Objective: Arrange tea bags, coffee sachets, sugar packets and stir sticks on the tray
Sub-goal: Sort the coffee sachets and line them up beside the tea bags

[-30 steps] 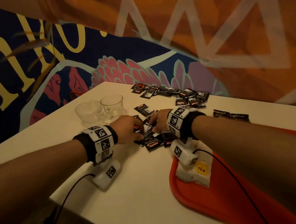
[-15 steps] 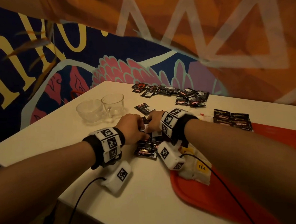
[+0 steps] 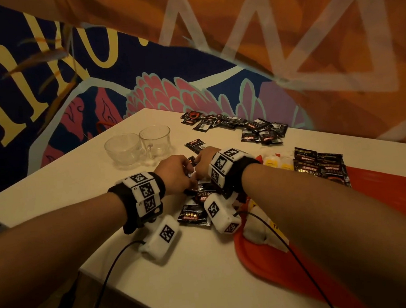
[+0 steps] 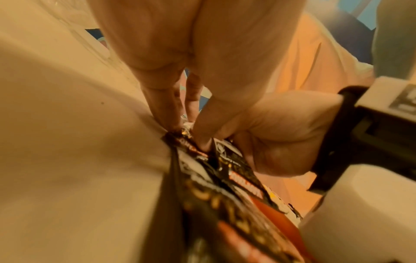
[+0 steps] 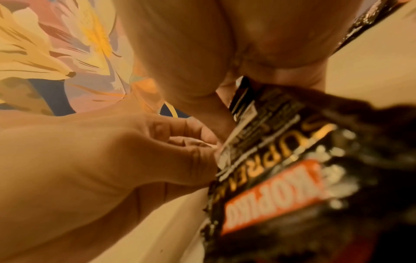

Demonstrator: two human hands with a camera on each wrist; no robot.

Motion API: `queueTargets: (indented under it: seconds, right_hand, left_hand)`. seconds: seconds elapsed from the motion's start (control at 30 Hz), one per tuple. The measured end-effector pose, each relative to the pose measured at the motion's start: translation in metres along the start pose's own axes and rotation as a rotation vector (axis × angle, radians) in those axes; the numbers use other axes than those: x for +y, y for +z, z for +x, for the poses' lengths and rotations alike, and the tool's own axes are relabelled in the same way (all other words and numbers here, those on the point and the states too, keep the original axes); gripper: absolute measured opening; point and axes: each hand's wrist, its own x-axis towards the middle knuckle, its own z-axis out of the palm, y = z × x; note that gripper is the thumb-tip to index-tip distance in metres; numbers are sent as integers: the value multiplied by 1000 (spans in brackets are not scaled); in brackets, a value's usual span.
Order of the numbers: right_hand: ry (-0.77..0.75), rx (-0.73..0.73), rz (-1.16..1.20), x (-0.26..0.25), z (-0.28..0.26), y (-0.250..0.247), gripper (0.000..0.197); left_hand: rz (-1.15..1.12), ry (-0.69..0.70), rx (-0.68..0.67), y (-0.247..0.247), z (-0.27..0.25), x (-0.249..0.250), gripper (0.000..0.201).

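Black coffee sachets (image 3: 201,197) with orange-red logo and gold lettering, bunched in a fanned cluster on the white table, just left of the tray's (image 3: 272,266) near-left corner. Tray red, rounded rim. Four more sachets (image 3: 319,168) lie flat in neat overlap at its far end. White tea bags with yellow tags (image 3: 262,229) sit piled in the near corner. Loose sachets (image 3: 255,127) are scattered along the far table edge.

Two clear glass cups (image 3: 137,146) stand side by side (touching) on the white tabletop (image 3: 193,274), near a painted wall (image 3: 48,92).
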Motion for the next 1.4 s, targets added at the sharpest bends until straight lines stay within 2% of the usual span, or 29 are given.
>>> queueTargets:
  seconds: [0.13,0.23,0.27,0.37,0.43,0.5,0.57,0.67,0.87,0.93,1.03,1.13,1.2,1.3,1.4]
  right_hand:
    - [10,26,82,3,3,-1,45]
    - [46,49,137,8,4,-12,45]
    - [61,65,182,11,5,-16,46]
    - [62,126,246,14,3,-31,46]
    - [53,147,284,15,0,-39,44]
    - [48,157,293,16,-3,-46,44]
    - [47,159,281,17,-7,-50,45]
    - [44,158,246,21,-11,-51,46]
    - [25,186,146,29,-20,-53,40]
    - [11,184,126,30,-23,-53,39]
    - [-31,181,127,31,-27,-52,39]
    - [-96,186,248,26,-31,-48,34]
    - [-126,201,361,21,-33,-50,29]
    - [-130,182,586,21,-41,-64,32]
    - [-119,204,766,30,-52,-78,36]
  left_hand:
    - [-8,11,14,-8,-2,3,29]
    - [154,2,-2,-26,-9,9,33]
    - [189,-20,-69,-31,-15,12,37]
    - [236,-65,-378,-36,-32,20,59]
    - [331,-5,-474,-31,-42,25,74]
    - [454,111,-447,-20,-47,29,78]
    - [512,148,-389,-5,-51,35,76]
    - [577,111,-325,12,-51,40,70]
    - [605,38,-426,7,-50,47,59]
    - [489,16,-442,0,-50,45,47]
    - [-86,-76,-397,-21,-48,48,24]
    - [-502,-71,-306,-35,-43,61,24]
    - [-586,-52,-235,-35,-37,71,27]
    - [-634,-45,-141,-28,-29,86,45]
    - [-636,17,-138,-23,-25,103,54]
